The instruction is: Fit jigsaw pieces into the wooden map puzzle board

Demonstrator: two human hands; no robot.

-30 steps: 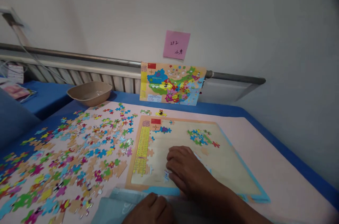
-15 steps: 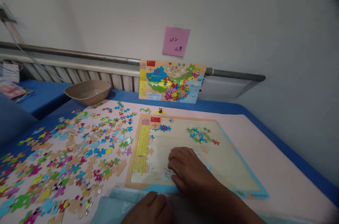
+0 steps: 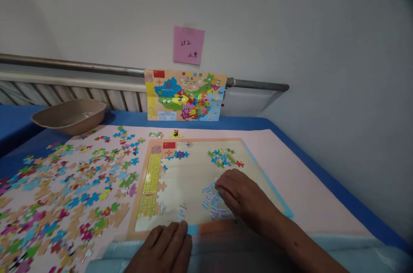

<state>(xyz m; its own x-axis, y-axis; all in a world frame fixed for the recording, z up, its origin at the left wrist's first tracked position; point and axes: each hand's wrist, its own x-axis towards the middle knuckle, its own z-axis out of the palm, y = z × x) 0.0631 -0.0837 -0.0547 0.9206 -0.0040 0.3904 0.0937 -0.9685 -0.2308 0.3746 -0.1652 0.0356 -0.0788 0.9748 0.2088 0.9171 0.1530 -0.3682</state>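
My right hand [image 3: 238, 191] is over the lower middle of the puzzle board [image 3: 190, 180], fingers bent and pressed together. Its fingertips are at a cluster of pale blue-and-white jigsaw pieces with small print [image 3: 210, 197]; whether one is pinched there is hidden. My left hand [image 3: 164, 247] lies at the board's near edge, fingers stretched out and nothing visible in them. Just beyond it is a small white printed piece [image 3: 182, 211]. Joined pieces include a yellow strip [image 3: 150, 185] along the left side, and a blue-green group [image 3: 222, 157] sits at the upper right.
Many loose colourful jigsaw pieces [image 3: 61, 191] spread over the pink surface at left. A beige basin [image 3: 72, 118] stands behind them. A map picture [image 3: 185, 96] hangs from the wall rail [image 3: 258, 85], below a pink note [image 3: 189, 45]. Light blue cloth [image 3: 109, 256] lies in front.
My view has swung right. My right hand has shifted right on the board, uncovering the pale printed pieces. My left hand has come further into view, its fingers straighter.
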